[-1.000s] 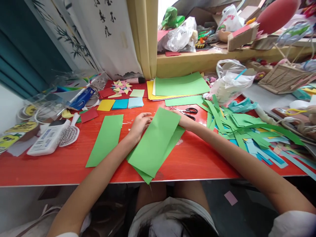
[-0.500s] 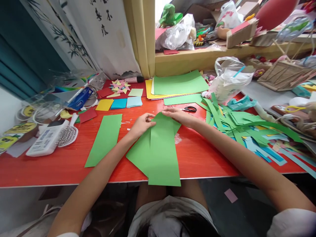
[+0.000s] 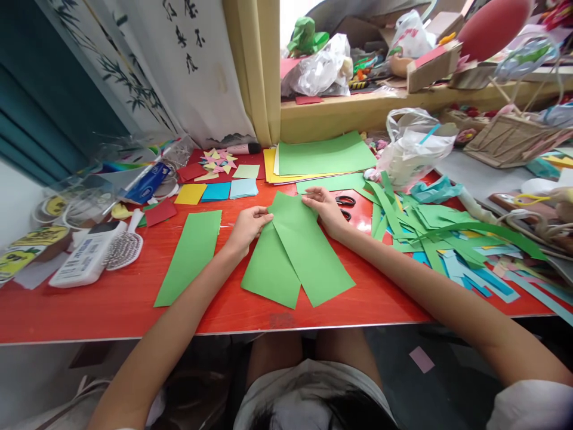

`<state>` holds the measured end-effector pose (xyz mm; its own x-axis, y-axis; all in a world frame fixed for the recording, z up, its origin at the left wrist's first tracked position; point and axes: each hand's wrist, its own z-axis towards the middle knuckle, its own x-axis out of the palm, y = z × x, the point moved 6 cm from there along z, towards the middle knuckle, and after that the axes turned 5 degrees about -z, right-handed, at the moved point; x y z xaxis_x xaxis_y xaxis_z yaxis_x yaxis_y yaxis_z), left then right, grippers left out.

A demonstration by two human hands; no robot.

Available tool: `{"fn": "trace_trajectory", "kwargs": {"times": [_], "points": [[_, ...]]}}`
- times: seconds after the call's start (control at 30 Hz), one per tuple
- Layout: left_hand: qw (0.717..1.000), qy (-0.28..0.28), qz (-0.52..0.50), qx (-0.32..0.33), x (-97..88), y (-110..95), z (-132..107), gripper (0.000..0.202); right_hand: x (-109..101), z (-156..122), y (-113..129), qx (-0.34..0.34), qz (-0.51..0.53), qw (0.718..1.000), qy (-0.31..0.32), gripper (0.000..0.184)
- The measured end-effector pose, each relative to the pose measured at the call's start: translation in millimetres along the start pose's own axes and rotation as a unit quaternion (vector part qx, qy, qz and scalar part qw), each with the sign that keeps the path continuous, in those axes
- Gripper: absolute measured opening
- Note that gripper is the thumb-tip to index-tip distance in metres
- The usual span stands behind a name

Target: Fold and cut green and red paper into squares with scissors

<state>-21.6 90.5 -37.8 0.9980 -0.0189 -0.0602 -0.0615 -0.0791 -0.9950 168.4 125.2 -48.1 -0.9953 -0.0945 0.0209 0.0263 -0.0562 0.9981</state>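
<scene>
Green paper strips (image 3: 313, 254), two overlapping, over the table (image 3: 380, 301); left hand (image 3: 249, 230) and right hand (image 3: 326, 213) each pinching an upper edge. Apparently cut: these, plus a third strip (image 3: 190, 257) lying left. Offcuts (image 3: 432, 239) heaped right; scissors (image 3: 344, 206) idle; larger green sheet (image 3: 326, 154) behind looks uncut.

Two long pieces of plain green paper overlap at their far ends and spread apart toward the near edge of the table (image 3: 380, 298), like an upturned V. The right sheet (image 3: 317, 257) lies on top, slanting so that its lower end points to the right. The left sheet (image 3: 268, 272) is partly covered; its lower end swings left. Both are straight-sided and smooth-faced — and both stop short of the near edge. The inner lower corners sit closest to that edge, the outer ones farther back — with a narrow wedge of red tabletop showing between.
</scene>
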Motion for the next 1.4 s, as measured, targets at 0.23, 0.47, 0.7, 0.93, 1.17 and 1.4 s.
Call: {"fn": "trace_trajectory", "kwargs": {"times": [0.23, 0.47, 0.7, 0.93, 1.17, 1.4], "points": [[0.983, -0.108, -0.092, 0.112, -16.6, -7.1, 2.3, 0.012, 9.8, -6.4, 6.7, 0.058, -0.059, 0.989, 0.119, 0.028], [0.987, -0.08, -0.092, 0.107, -11.1, -7.4, 2.7, 0.017, 19.2, -9.7, 2.2, 0.01, -0.029, 0.993, 0.113, 0.025], [0.995, 0.091, 0.036, 0.008, 21.0, 4.6, -2.4, 0.024, -2.1, -3.7, -1.3, -0.039, -0.06, 0.997, -0.027, 0.032], [0.963, 0.241, 0.115, -0.038, 36.9, 3.2, -17.2, 0.028, -22.5, -0.5, 2.5, -0.073, -0.062, 0.983, -0.154, 0.033], [0.995, 0.085, 0.041, 0.016, 22.9, 2.6, -4.5, 0.021, -16.7, -3.3, 5.3, -0.095, -0.099, 0.982, -0.132, 0.033], [0.993, 0.093, 0.066, 0.029, 25.8, 0.4, -8.4, 0.026, -13.2, -1.0, 4.7, -0.096, -0.099, 0.985, -0.105, 0.037]]}}
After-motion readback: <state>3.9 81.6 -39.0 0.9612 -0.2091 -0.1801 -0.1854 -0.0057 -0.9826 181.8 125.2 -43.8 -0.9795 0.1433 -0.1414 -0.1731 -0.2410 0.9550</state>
